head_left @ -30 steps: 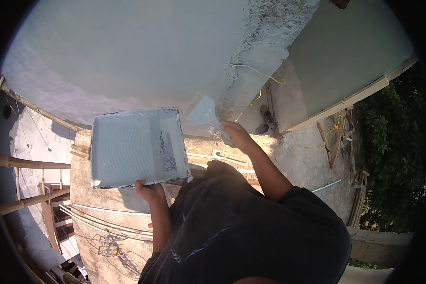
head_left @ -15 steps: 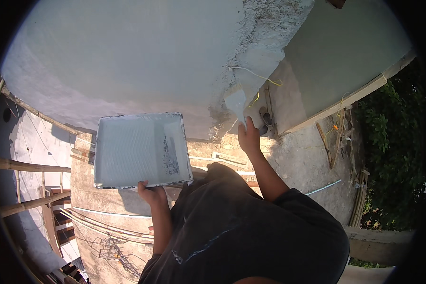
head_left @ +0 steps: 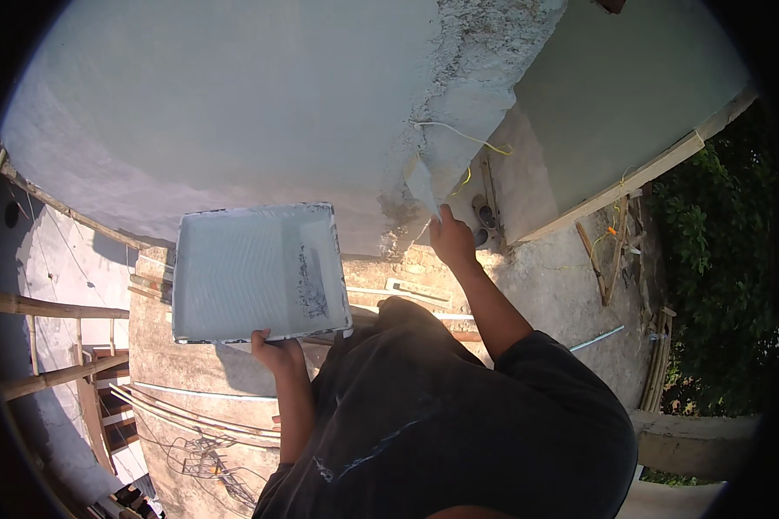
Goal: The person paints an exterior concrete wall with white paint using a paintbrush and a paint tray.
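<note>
Outdoors beside a broad, pale blue-grey wall [head_left: 234,104], seen from the head camera, a person in a dark, paint-streaked shirt [head_left: 493,406] has both hands occupied. The left hand [head_left: 279,353] grips the near edge of a square, whitish-rimmed paint tray [head_left: 337,259], thumb at the rim and other fingers mostly hidden; the tray is held above the floor [head_left: 545,285], left of the body and near the wall. The right hand [head_left: 454,238] is closed around the handle of a flat, wide-headed brush [head_left: 421,183] coated in pale blue-grey, raised at the wall's rough, pitted corner strip [head_left: 472,60]; whether its bristles touch cannot be told.

Work looks well advanced on the smooth face, apparently largely covered, though its lower band seems paler. The rough strip looks part done: light colour over much of it, dark pits left, and a bare-looking brownish patch [head_left: 396,212] low down. Pale blue-grey paint [head_left: 229,277] coats the tray.

By count: one tray, one brush, two hands; two thin wires, one white and yellow [head_left: 463,134], one yellow [head_left: 465,182]; two dark, shoe-like objects [head_left: 486,216]; two thick, tan poles [head_left: 56,301] at far left; one tangle of dark wire [head_left: 203,463].
</note>
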